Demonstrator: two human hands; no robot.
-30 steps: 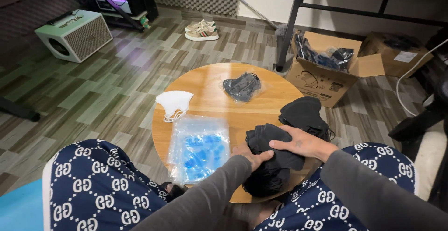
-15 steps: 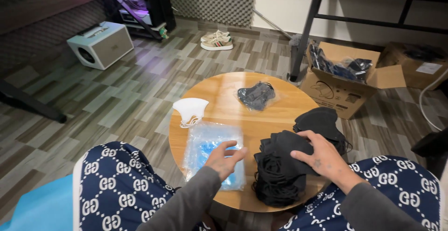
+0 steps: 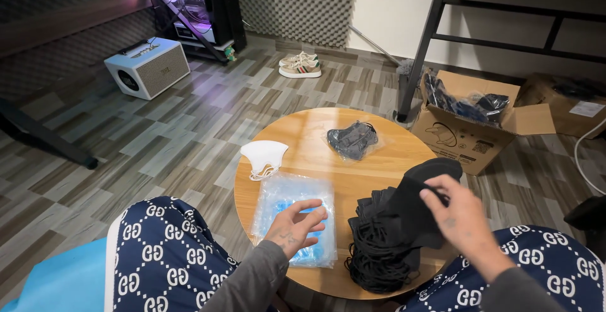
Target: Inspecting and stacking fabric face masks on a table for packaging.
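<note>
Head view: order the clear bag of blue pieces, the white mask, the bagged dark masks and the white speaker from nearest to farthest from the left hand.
1. Clear bag of blue pieces: under the left hand.
2. White mask: table's left edge, beyond the bag.
3. Bagged dark masks: far side of the table.
4. White speaker: on the floor, far left.

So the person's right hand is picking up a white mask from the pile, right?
Not quite: the mask in the right hand is black, not white. The head view shows it lifted off the black pile. The only white mask lies alone on the table.
</note>
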